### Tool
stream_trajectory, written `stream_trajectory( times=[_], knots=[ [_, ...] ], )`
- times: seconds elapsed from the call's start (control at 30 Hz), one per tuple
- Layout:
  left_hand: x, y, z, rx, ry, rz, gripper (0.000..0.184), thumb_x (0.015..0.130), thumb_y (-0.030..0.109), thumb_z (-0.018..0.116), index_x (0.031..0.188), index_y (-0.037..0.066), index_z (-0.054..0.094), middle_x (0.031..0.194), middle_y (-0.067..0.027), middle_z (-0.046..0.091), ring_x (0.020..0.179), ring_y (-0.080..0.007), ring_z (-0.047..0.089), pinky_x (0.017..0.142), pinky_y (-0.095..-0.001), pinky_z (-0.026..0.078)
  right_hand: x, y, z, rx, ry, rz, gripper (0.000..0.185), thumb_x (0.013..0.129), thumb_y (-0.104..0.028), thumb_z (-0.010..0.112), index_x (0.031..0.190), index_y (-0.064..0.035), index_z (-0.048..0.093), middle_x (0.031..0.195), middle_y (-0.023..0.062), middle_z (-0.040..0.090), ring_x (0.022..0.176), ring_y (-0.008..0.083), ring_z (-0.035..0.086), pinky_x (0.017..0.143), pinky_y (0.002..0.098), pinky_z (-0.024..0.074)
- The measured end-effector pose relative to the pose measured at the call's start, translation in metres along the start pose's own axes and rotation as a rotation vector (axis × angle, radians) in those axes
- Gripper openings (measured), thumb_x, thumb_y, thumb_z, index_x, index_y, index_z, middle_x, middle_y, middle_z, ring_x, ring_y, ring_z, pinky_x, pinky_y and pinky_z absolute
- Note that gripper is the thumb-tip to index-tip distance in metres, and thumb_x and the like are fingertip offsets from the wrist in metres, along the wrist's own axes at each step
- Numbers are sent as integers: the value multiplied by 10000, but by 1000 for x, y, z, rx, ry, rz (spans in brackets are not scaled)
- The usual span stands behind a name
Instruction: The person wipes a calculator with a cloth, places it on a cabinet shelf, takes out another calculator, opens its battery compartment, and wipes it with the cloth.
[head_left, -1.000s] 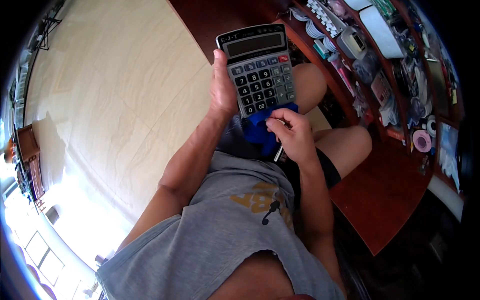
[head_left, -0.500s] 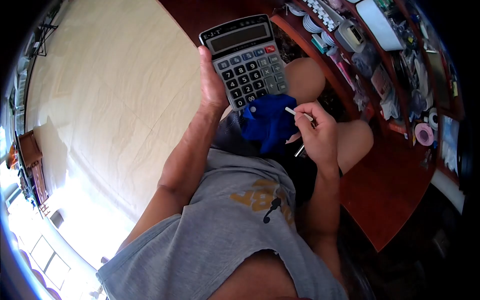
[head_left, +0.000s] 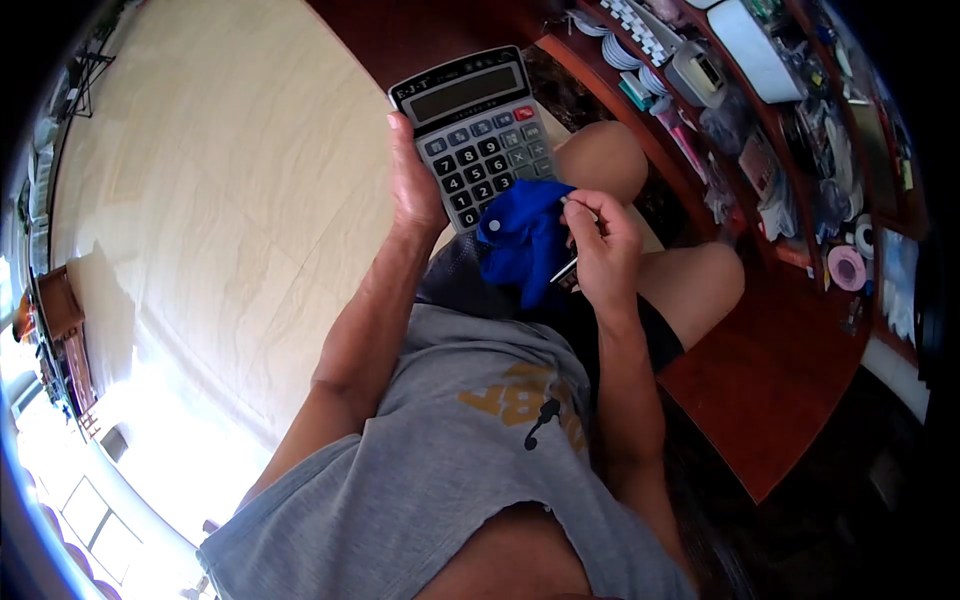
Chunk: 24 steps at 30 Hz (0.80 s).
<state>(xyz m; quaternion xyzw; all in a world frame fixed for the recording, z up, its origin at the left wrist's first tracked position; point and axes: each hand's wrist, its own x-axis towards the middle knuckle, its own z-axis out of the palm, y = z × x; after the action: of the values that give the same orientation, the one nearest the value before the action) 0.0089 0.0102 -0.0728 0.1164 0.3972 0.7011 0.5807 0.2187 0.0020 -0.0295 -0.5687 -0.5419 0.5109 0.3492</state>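
Observation:
My left hand [head_left: 417,185] grips the left side of a grey calculator [head_left: 470,130], thumb along its edge and screen facing up. A crumpled blue cloth [head_left: 525,240] with a small round pale spot covers the calculator's lower right keys. Against the cloth's right side, my right hand [head_left: 610,255] is closed in a pinch on a thin white stick [head_left: 566,201], most of it hidden by the fingers. Below that hand, a thin shiny rod-like piece [head_left: 565,270] pokes out; its kind and how it is held cannot be made out.
Shelves [head_left: 690,110] crowded with plates, packets and other goods stand at the right. A roll of pink tape [head_left: 847,268] sits on them. My bent knees flank a dark red wooden surface [head_left: 770,400]. Pale tiled floor [head_left: 230,170] stretches out on the left.
The calculator has shifted slightly left and down with my left hand. My right hand has moved left, bringing the white stick's tip to the cloth's upper right edge.

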Motion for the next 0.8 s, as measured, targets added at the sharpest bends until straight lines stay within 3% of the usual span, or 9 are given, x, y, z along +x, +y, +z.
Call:
stream_trajectory(
  times=[0.1, 0.17, 0.3, 0.4, 0.47, 0.57, 0.63, 0.8],
  knots=[
    [0, 1, 3, -48, -1, -37, 894, 995, 749, 248, 1460, 21, 477, 1368, -209, 601, 1201, -336, 626, 1027, -435, 528, 1, -5, 13, 139, 23, -32, 98, 944, -58, 666, 997, 14, 704, 787, 101, 692, 667, 157, 640, 654, 286, 519],
    [-5, 9, 11, -66, -6, -63, 870, 1012, 724, 250, 1418, 3, 516, 1290, -195, 647, 1139, -303, 666, 979, -406, 559, 3, -3, 21, -136, 46, -283, 89, 943, -59, 672, 980, 15, 707, 798, 107, 701, 687, 158, 657, 661, 292, 521],
    [-7, 9, 10, -82, -32, -82, 852, 1019, 710, 265, 1402, -3, 530, 1263, -193, 664, 1100, -291, 685, 973, -389, 560, 7, -24, 29, -215, 77, -380, 82, 935, -52, 682, 979, 11, 710, 816, 125, 713, 711, 195, 682, 680, 314, 528],
    [-17, 4, 16, -21, -52, -93, 816, 1032, 683, 286, 1383, -5, 549, 1245, -180, 675, 1085, -264, 692, 955, -371, 567, 15, -39, 33, -194, 64, -414, 69, 936, -49, 674, 976, 2, 699, 822, 145, 710, 736, 273, 696, 692, 354, 535],
    [-21, 3, 20, 41, -62, -63, 789, 1042, 655, 310, 1350, -23, 572, 1209, -171, 691, 1054, -232, 700, 931, -351, 573, 23, -41, 34, -409, 162, -696, 54, 933, -37, 663, 979, -18, 683, 829, 150, 695, 746, 328, 686, 682, 386, 537],
    [-22, 3, 23, 108, -45, -33, 771, 1053, 630, 319, 1316, -41, 593, 1177, -175, 702, 1022, -215, 709, 920, -335, 575, 25, -42, 35, -615, 187, -777, 53, 928, -32, 657, 980, -36, 670, 834, 146, 676, 750, 343, 677, 662, 405, 533],
    [-14, 0, 16, 120, -75, -32, 842, 1016, 710, 288, 1392, 0, 539, 1281, -190, 660, 1114, -266, 679, 977, -379, 559, 22, -40, 32, -595, 139, -732, 101, 926, -36, 672, 1021, -27, 704, 908, 164, 714, 813, 347, 700, 710, 390, 552],
    [-13, -9, 10, 83, -62, -97, 856, 1013, 716, 283, 1393, -7, 539, 1283, -202, 658, 1124, -281, 679, 977, -383, 563, 18, -40, 24, -644, 39, -714, 112, 919, -23, 661, 1027, -26, 690, 882, 163, 699, 798, 342, 696, 698, 397, 553]
  ],
)
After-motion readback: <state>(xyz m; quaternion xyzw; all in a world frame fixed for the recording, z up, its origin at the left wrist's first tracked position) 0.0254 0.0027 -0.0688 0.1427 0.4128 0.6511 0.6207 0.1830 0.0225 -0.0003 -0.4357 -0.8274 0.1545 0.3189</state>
